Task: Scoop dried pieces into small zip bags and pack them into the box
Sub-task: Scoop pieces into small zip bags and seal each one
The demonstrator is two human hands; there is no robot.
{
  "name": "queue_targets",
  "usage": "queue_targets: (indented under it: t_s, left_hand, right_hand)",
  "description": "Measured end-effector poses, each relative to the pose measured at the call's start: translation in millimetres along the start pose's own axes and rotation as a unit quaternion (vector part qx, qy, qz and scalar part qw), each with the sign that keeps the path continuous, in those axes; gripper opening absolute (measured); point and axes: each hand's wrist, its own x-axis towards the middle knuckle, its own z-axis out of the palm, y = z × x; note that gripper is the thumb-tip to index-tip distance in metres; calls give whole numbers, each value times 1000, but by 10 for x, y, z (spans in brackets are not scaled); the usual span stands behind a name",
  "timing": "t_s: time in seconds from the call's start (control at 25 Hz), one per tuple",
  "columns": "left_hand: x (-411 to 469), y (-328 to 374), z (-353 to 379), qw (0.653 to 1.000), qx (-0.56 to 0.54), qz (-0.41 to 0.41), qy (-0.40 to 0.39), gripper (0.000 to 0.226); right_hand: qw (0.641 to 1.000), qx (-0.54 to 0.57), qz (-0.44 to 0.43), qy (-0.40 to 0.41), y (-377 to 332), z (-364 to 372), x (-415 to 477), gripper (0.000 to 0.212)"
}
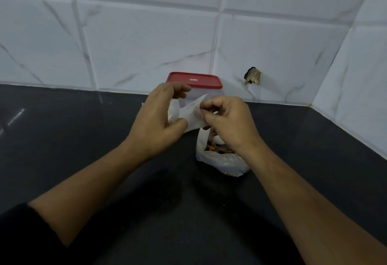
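- While working open the small zip bag point(191, 114), keep it raised over the dark worktop point(83, 139), as now near mid-view. Looks flat, white and empty. Judged an early step, with filling not yet begun.
- At nine o'clock of that bag: left hand point(159, 116), thumb below and fingers curled above, pinching the bag's left side. Grip firmly, but below the zip strip, leaving the mouth free to part.
- At twelve o'clock, behind both hands: box point(194, 79), clear-walled, with its red lid on. Cannot tell whether touching the bag or a little apart. Needs unlidding before any packing, though not yet.
- At three o'clock of the bag: right hand point(228, 122), fingers curled in, pinching the bag's right edge between thumb and fingertips. Roll thumb against fingertip to split the two plies, then draw gently away from the left pinch. Avoid tugging hard, since thin film is likely to stretch or tear.
- At five o'clock, just under the right hand and resting on the worktop: larger plastic bag point(222, 160), mouth open, holding orange-brown dried pieces point(211, 147). Once open, bring the small mouth low and close beside it to limit spills.
- No scoop in sight; possibly hidden by the right hand.
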Motion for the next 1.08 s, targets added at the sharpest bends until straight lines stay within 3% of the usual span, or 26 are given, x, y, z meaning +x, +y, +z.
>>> queue_targets:
  t_s: [0.12,0.24,0.48,0.88,1.08]
  left_hand:
    - [-6,-14,20,996,46,12,-73,83]
    - [-26,-59,79,992,87,44,-86,90]
    - [-15,-74,87,979,184,82,-31,66]
    - [10,-73,60,994,98,51,-20,40]
    - [-13,-64,96,998,-8,-11,-57,40]
  right_hand:
    - [1000,-3,-31,-5,2,26,-8,10]
    - [998,-34,-56,-27,-3,68,-23,16]
    - [984,-126,-99,-78,-40,126,-58,34]
    - [981,-122,-127,-86,-79,67,-52,24]
    - [973,-168,-132,-81,-48,72,-62,39]
